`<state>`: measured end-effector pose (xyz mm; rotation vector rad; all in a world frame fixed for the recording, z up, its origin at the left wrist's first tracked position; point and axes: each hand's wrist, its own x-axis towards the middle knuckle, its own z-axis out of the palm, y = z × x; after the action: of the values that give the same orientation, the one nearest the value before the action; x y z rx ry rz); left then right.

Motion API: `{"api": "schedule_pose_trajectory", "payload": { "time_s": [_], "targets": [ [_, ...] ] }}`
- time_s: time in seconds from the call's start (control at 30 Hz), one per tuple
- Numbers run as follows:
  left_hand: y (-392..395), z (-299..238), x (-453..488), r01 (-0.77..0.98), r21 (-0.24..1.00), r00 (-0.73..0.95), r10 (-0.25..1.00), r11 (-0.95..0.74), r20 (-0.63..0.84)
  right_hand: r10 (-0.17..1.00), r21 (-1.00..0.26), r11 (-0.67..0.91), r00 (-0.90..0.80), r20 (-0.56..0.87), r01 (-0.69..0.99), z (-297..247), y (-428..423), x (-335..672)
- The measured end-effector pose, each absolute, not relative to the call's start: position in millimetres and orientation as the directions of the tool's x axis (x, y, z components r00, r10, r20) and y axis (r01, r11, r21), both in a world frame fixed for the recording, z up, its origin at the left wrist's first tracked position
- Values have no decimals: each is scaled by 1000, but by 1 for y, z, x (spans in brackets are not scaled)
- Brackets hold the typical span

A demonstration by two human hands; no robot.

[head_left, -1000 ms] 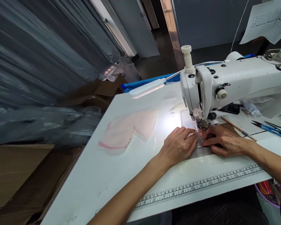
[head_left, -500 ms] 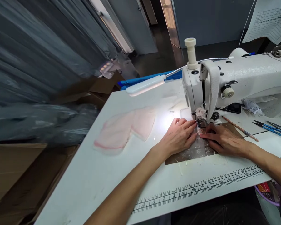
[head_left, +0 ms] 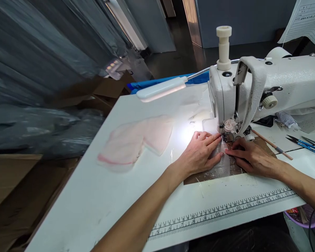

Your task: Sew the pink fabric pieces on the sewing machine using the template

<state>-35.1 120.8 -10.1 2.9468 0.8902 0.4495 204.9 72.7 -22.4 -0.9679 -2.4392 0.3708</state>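
Note:
Both my hands lie flat on a clear plastic piece (head_left: 220,168) under the needle of a white sewing machine (head_left: 252,87). My left hand (head_left: 201,154) presses it from the left, fingers stretched toward the presser foot (head_left: 227,137). My right hand (head_left: 248,156) presses it from the right, fingers extended. The plastic covers a brown patch of the table. A small pale fabric flower (head_left: 229,125) hangs at the needle bar.
A pile of pink translucent pieces (head_left: 136,141) lies on the white table (head_left: 107,196) to the left. A lamp arm (head_left: 161,91) lights the needle area. A pencil (head_left: 271,144) and blue snips (head_left: 304,144) lie right. A printed ruler (head_left: 225,211) runs along the front edge. Cardboard boxes stand left.
Both hands have slid forward with the clear piece toward the needle. The camera has moved closer and tilted, so the machine head looms larger.

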Motion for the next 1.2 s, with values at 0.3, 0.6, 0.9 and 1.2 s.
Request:
{"api": "schedule_pose_trajectory", "payload": {
  "time_s": [0.3,0.6,0.9,1.2],
  "targets": [
    [119,-10,-32,537,-39,809,501,-843,306,709,-409,705,-597,375,580,-23,73,204],
    [116,-17,-28,424,-102,789,312,-900,529,704,-396,710,-598,383,583,-24,73,203],
    [113,-9,-32,373,9,826,337,-928,451,745,-430,664,-591,311,611,-25,72,203],
    [115,-10,-32,436,-56,835,380,-898,399,743,-402,667,-597,303,627,-23,69,204]
  ]
}}
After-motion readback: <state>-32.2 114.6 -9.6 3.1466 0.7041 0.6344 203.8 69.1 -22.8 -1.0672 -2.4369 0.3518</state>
